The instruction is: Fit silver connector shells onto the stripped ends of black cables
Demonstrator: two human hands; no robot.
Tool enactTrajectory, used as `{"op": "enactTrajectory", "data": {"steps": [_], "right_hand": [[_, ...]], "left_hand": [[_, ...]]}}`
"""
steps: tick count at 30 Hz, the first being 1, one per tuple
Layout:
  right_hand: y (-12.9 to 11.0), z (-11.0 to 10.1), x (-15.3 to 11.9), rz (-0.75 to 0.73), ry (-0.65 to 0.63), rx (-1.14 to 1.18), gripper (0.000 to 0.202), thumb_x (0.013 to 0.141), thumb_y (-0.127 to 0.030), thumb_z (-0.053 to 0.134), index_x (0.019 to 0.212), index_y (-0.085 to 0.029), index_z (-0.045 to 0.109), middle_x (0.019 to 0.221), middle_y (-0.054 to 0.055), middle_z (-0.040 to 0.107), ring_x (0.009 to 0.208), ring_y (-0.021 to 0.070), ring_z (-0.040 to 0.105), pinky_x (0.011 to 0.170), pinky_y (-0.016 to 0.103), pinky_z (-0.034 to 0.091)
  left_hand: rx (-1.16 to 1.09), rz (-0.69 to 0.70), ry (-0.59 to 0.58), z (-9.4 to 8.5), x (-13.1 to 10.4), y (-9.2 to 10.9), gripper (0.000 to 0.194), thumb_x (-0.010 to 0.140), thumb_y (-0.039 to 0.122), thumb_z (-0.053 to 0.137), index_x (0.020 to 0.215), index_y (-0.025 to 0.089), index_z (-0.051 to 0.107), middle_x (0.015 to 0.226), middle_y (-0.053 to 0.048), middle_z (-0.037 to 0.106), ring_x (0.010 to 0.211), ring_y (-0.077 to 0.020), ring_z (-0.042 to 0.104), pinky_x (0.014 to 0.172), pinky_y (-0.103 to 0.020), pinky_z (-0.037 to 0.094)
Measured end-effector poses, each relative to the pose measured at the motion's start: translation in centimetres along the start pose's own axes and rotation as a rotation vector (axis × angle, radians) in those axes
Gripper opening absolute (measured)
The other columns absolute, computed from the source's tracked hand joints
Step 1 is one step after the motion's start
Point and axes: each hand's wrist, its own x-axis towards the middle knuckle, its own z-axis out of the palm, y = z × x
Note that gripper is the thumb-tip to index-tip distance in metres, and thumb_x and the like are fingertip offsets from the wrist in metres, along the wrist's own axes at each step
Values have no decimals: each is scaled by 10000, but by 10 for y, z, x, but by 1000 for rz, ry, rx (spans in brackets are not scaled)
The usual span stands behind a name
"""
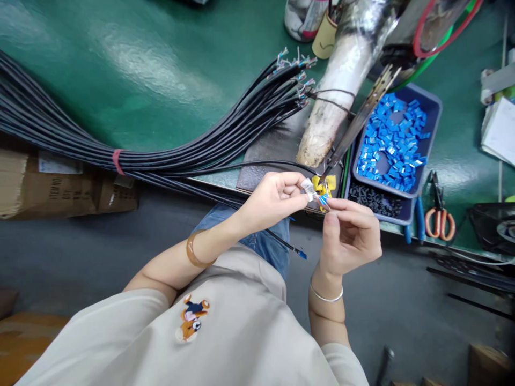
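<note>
My left hand [277,197] pinches the end of a black cable [265,163], where whitish material [309,188] shows at the fingertips. A small blue piece [323,200] sits just right of it, between both hands. The fingers of my right hand [352,230] are pressed together at the blue piece and a thin wire end beside it. Behind the fingertips are yellow parts [326,184] under a metal bar [358,123]. A large bundle of black cables [169,161] with stripped, frayed ends lies to the left, tied with a pink band [117,161].
A tray of blue pieces [432,128] overlaps a bin of small black parts [406,213] at the right. Orange-handled pliers [440,221] lie beside them. A wrapped white post [336,91] slants behind my hands. Cardboard boxes [80,187] stand at the left.
</note>
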Motion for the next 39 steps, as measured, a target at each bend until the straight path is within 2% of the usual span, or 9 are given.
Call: {"op": "enactTrajectory", "data": {"steps": [4, 10, 12, 16, 20, 28, 35, 39], "right_hand": [[1, 1, -2, -71, -6, -70, 138, 792, -102, 665, 865, -211, 622, 898, 16, 709, 819, 154, 697, 709, 323, 594], [4, 0, -1, 117, -16, -19, 66, 851, -160, 619, 884, -200, 578, 911, 29, 696, 816, 148, 700, 675, 295, 589], [4, 1, 0, 128, -52, -36, 66, 844, -164, 628, 867, -199, 578, 925, 30, 704, 838, 150, 702, 688, 294, 588], [7, 1, 0, 22, -74, -98, 102, 807, -122, 649, 822, -203, 588, 946, 28, 720, 882, 165, 706, 775, 341, 593], [11, 1, 2, -79, -85, -143, 120, 806, -111, 637, 827, -213, 576, 970, 25, 724, 872, 161, 712, 753, 329, 605], [15, -1, 8, -123, -116, -183, 129, 818, -114, 627, 845, -222, 562, 953, 21, 726, 868, 158, 717, 739, 314, 600], [15, 2, 13, -162, -81, -157, 154, 786, -86, 651, 825, -214, 575, 931, 16, 729, 852, 154, 712, 739, 308, 593], [12, 0, 16, -171, -121, -227, 156, 776, -97, 661, 809, -221, 572, 940, 16, 733, 844, 168, 715, 734, 331, 598]], "left_hand": [[-30, 12, 3, -1, 1, -2, 133, 827, 237, 587, 748, 144, 534, 571, 56, 385, 524, -43, 309, 522, -205, 231], [-26, -12, 9, 0, 0, -1, 135, 800, 222, 600, 712, 135, 545, 543, 63, 352, 493, -32, 248, 484, -207, 170], [-14, -11, 12, 0, 0, -1, 128, 804, 214, 590, 712, 130, 560, 545, 61, 341, 499, -33, 242, 487, -211, 166], [-1, 6, 22, 0, 2, -2, 131, 809, 203, 586, 706, 128, 558, 573, 49, 368, 535, -40, 278, 510, -214, 201], [-6, 4, 36, -1, 5, 0, 122, 800, 205, 597, 708, 129, 572, 572, 45, 392, 540, -45, 304, 517, -212, 233], [-2, 13, 51, -1, 10, 1, 98, 779, 210, 612, 732, 125, 623, 545, 47, 406, 512, -41, 318, 507, -201, 250], [2, 14, 53, -1, 11, 3, 118, 781, 227, 607, 715, 129, 600, 573, 44, 368, 533, -46, 304, 526, -210, 250], [0, 16, 53, -2, 11, 4, 115, 783, 226, 600, 718, 131, 596, 579, 42, 362, 538, -49, 305, 535, -214, 258]]}}
